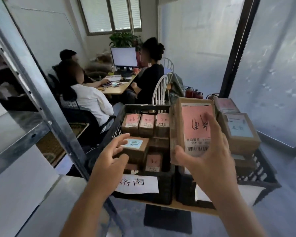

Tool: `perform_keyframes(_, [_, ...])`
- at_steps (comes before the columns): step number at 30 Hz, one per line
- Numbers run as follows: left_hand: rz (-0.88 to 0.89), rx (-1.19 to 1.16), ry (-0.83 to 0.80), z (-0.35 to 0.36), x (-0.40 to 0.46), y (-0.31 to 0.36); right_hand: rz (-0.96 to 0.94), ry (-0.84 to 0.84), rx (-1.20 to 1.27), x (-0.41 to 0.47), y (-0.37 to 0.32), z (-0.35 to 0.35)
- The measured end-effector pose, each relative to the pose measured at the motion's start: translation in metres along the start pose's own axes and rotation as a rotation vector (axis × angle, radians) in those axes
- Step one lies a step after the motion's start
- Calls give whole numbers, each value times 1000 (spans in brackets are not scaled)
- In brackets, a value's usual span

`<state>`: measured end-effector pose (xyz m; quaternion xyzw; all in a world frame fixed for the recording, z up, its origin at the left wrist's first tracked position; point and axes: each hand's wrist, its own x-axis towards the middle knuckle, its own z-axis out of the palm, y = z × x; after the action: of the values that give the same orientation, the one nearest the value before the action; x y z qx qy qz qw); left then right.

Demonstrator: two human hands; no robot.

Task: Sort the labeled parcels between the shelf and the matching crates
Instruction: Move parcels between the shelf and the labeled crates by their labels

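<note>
My right hand (210,156) grips a brown parcel with a pink label (193,124) and holds it up above the gap between two black crates. My left hand (109,156) reaches with spread fingers to a parcel with a blue label (135,147); the fingertips touch its near left corner. That parcel lies on top in the left crate (116,124), among several pink-labelled parcels (146,124). A white paper sign (138,184) hangs on that crate's front. The right crate (261,175) holds parcels with blue labels (240,129).
A metal shelf upright (46,106) and shelf boards (15,127) stand close on the left. Both crates rest on a wooden board (181,205) above the floor. Three people sit at a desk (118,88) with a monitor behind the crates. A white chair (160,89) stands near.
</note>
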<state>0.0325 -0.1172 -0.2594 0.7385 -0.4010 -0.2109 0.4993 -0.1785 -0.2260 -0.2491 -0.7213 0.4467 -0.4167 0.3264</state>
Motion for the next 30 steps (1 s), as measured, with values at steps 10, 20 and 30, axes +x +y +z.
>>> perform_keyframes(10, [-122, 81, 193, -16, 103, -46, 54, -87, 23, 107, 30, 68])
perform_keyframes(20, [-49, 83, 38, -19, 233, -99, 327, -230, -292, 96, 70, 190])
perform_keyframes(30, [-70, 360, -493, 45, 287, -167, 560, -321, -484, 98, 107, 246])
